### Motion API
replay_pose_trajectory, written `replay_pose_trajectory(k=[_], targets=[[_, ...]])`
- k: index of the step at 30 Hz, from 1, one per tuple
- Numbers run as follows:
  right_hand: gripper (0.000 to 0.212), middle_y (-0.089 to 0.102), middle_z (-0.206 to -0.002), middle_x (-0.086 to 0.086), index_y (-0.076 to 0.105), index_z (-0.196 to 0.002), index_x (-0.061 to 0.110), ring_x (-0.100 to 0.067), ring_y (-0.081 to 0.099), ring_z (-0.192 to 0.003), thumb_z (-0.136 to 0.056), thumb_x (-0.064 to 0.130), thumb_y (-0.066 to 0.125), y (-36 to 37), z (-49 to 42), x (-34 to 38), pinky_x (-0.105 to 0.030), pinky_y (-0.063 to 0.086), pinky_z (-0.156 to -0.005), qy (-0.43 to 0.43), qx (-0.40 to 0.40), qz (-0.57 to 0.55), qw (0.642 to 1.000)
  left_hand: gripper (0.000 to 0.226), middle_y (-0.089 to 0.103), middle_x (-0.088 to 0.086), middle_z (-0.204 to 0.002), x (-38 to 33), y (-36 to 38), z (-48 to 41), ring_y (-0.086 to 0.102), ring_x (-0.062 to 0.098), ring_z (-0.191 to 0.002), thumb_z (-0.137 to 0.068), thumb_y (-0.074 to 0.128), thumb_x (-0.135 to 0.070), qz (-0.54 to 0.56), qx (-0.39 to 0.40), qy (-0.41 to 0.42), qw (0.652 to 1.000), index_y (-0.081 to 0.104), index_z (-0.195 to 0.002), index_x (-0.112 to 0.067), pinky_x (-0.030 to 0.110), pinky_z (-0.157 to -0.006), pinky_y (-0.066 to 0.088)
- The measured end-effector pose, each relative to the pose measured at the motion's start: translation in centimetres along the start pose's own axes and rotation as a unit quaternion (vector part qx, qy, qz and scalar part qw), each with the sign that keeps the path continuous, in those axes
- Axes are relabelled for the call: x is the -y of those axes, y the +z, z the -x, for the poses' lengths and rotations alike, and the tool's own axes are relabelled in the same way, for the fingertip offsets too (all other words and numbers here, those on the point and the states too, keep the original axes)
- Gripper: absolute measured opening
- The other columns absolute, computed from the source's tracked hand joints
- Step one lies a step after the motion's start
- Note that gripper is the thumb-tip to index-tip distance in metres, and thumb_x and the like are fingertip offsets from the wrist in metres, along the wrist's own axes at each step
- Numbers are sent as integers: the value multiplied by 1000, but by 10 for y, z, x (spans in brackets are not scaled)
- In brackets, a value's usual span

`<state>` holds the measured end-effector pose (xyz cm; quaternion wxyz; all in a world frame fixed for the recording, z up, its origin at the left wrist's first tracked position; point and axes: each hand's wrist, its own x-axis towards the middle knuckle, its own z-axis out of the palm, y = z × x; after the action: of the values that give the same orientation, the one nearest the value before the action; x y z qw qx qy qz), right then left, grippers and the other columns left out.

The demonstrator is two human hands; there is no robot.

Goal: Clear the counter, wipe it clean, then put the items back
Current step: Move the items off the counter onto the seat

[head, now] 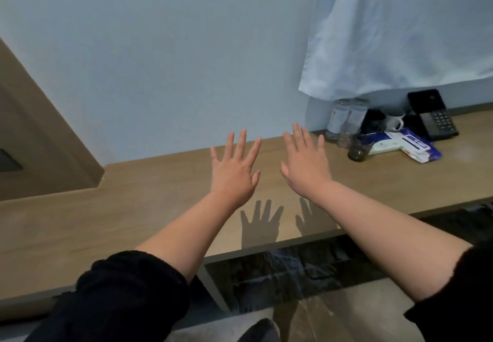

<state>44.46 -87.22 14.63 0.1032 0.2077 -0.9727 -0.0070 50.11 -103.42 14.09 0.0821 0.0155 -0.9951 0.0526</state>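
Observation:
My left hand [234, 166] and my right hand [306, 161] hover side by side above the wooden counter [133, 208], fingers spread and straight, holding nothing; their shadows fall on the wood below. Far right on the counter stand two clear water bottles [346, 117], a dark glass [358, 148], a white mug [394, 122], a blue and white pack of wipes [408, 145] and a black desk phone [434, 118]. All these items are to the right of my right hand, apart from it.
A white cloth [400, 34] hangs on the wall above the items. A brown panel [40, 128] rises at the counter's left end. Below the counter's front edge lies dark patterned flooring [293, 275].

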Motion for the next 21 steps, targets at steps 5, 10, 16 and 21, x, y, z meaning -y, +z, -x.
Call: replay_pose_trajectory(k=[5,10,16,21], targets=[[70,-4,-161,-12,4,-154,13,-27,-1,-149,-99,41,37,25,-20,-71,-54,6,-116,32,12,25,999,72,-18,4,-162,-53,19,-59,-15,29,-149,-101,30,-49,20,2,27,999,-18,-152,-32,63,-115,7],[69,-6,-161,-11,4,-153,12,-26,-3,-149,-99,41,35,53,-58,-135,-52,4,-117,45,43,28,998,71,-19,4,-162,-93,45,-117,-15,29,-149,-101,30,-48,38,29,30,998,-17,-152,-32,63,-115,7],[70,-4,-161,-9,5,-153,13,-24,-2,-149,-98,42,37,81,-84,-214,-52,7,-117,66,75,8,995,69,-22,2,-161,-149,70,-171,-18,29,-148,-101,27,-48,56,84,52,994,-17,-152,-32,63,-114,4],[70,4,-161,-11,16,-152,14,-27,7,-148,-95,43,45,109,-99,-294,-50,13,-117,75,96,-13,992,68,-19,3,-161,-197,94,-218,-15,29,-149,-103,28,-44,68,129,29,989,-16,-153,-29,60,-117,4]])
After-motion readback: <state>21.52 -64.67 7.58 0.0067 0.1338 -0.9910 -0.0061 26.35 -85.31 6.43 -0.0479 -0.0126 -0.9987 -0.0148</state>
